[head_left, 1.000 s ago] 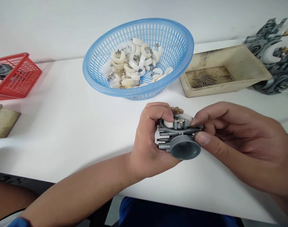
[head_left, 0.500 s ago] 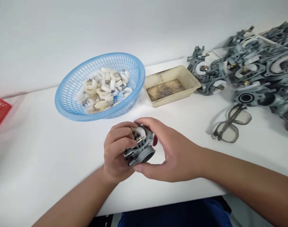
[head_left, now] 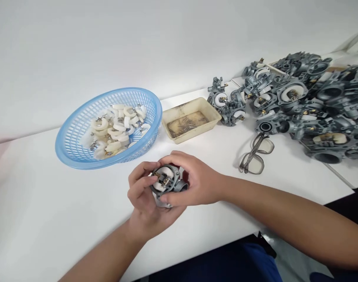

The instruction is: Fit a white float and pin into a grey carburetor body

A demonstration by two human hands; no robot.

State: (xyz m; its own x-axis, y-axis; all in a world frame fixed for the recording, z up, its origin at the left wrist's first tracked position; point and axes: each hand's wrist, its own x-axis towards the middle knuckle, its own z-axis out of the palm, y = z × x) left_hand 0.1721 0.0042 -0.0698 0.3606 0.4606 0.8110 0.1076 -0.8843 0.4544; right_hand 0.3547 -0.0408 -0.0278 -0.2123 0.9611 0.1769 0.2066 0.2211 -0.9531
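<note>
Tilted face-up since the earlier frame, rigid, weighty-looking carburetor body (head_left: 166,182) sits clamped at its rim between left hand (head_left: 145,199) and right hand (head_left: 196,182).

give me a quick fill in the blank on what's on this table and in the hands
1. Both hands, left hand and right hand, hold one grey metal ____.
2. The white curved floats lie in a ____ basket.
3. The beige tray of small pins sits to the ____ of that basket.
4. A pair of ____ lies beside the carburetor pile.

Missing words: carburetor; blue; right; glasses
</note>
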